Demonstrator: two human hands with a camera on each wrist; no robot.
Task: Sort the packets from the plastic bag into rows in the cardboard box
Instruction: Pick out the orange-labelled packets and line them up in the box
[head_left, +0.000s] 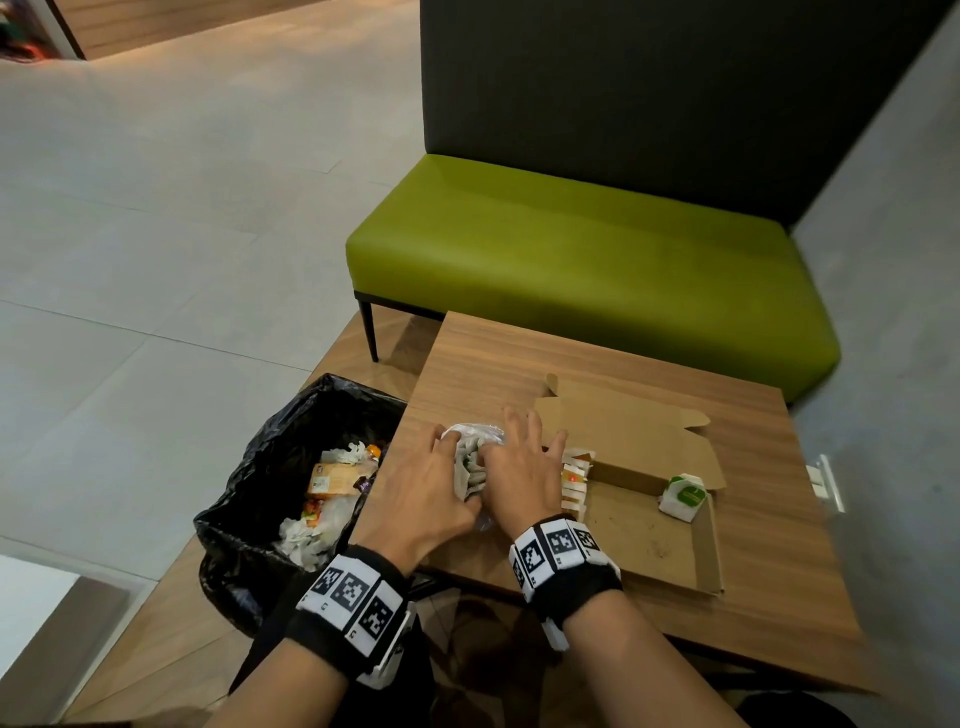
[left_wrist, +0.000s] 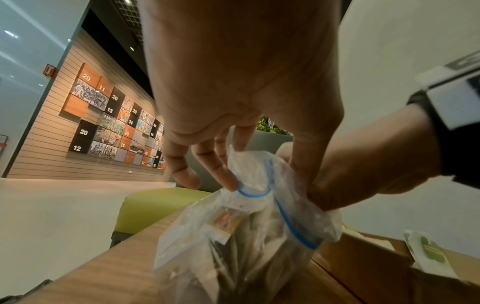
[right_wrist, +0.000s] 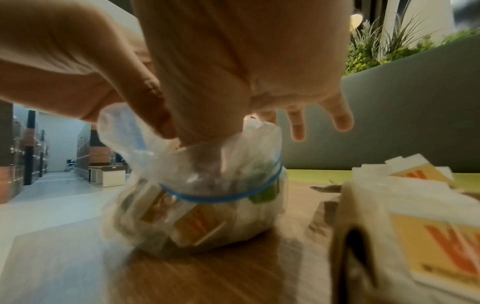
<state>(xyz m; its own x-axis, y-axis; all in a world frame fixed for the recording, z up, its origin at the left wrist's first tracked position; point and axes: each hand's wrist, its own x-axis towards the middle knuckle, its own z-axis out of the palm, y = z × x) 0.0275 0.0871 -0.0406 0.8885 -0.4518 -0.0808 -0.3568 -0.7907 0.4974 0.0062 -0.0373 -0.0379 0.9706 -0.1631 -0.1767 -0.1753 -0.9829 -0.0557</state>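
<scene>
A person stands over a wooden surface with both hands on a clear plastic bag that has a blue zip seal. The bag sits upright on the surface, just beside the cardboard box, on the side of the box that faces a black-lined bin.

The left hand pinches the bag's rim between thumb and a finger, holding the mouth open; its other fingers are loosely spread. The right hand is nearer the box. Its thumb and at least one finger dip into the bag's mouth while the remaining fingers splay outward over the rim. Whether those inner fingertips have closed on a packet I cannot tell, since the plastic and motion blur hide them.

Inside the bag, yellow-and-orange packets lie jumbled at mixed angles, with a green one among them. In the box, a row of white and yellow packets stands on edge against the wall nearest the bag, and a single green packet stands by the opposite wall.

The bag opens upward, directly beneath the right hand, so the next packet would probably be lifted straight up and carried a short way across to the box.
</scene>
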